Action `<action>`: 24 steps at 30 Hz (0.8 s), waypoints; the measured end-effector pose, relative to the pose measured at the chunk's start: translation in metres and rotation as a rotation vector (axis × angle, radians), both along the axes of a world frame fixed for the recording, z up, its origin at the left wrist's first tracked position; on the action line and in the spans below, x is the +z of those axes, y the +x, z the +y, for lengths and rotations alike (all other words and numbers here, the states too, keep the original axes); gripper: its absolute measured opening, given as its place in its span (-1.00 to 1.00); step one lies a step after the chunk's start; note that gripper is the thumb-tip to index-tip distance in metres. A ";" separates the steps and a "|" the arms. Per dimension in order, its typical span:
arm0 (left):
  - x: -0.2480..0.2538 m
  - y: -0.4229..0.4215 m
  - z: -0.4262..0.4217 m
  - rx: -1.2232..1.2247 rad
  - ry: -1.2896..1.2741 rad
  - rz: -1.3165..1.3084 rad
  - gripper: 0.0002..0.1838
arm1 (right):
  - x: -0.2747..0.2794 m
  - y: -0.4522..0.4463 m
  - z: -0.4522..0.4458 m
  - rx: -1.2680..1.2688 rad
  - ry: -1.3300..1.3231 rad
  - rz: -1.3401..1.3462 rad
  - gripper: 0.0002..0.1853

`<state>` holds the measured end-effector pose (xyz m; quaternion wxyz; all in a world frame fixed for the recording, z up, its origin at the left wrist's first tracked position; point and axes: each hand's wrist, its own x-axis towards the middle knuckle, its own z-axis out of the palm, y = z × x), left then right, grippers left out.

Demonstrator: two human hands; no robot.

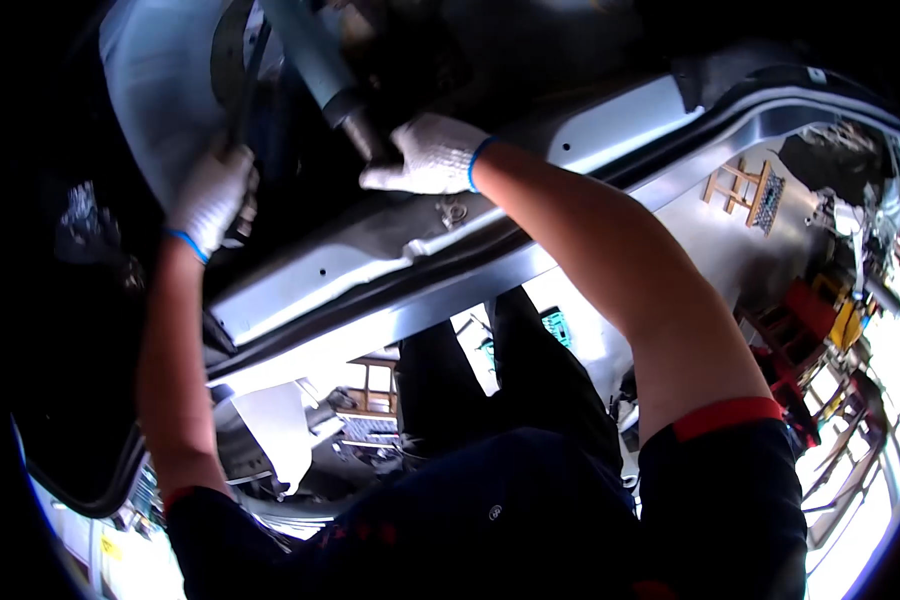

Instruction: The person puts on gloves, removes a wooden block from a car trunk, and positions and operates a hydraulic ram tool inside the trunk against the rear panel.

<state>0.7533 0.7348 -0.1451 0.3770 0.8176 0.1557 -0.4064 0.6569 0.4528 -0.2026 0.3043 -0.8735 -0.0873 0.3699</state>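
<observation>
L hand [212,197], R hand [438,155] apart, grips unclear; R btwn tube [312,55] & sill edge [380,291].

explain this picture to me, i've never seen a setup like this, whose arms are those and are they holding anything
No machine here: a single camera on a person's head looks forward and down at their own arms. The left hand and right hand wear white knit gloves with blue edging. The right hand is by the lower end of a thick grey-blue tube; the left is curled among dark parts. Shadow and blur hide whether either holds anything. Below them runs a long silver-white metal sill, and lower still are the person's black trousers.
</observation>
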 end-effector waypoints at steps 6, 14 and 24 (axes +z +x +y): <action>-0.159 -0.046 0.027 -0.545 0.378 -0.456 -0.61 | 0.001 -0.002 -0.004 -0.015 0.037 0.044 -0.10; 0.010 0.075 0.045 0.044 -0.090 0.271 -0.60 | 0.010 -0.007 -0.007 -0.098 0.071 0.076 -0.16; -0.236 -0.007 0.110 -1.144 0.517 -0.690 -0.46 | -0.003 -0.009 -0.006 -0.109 0.078 0.012 -0.11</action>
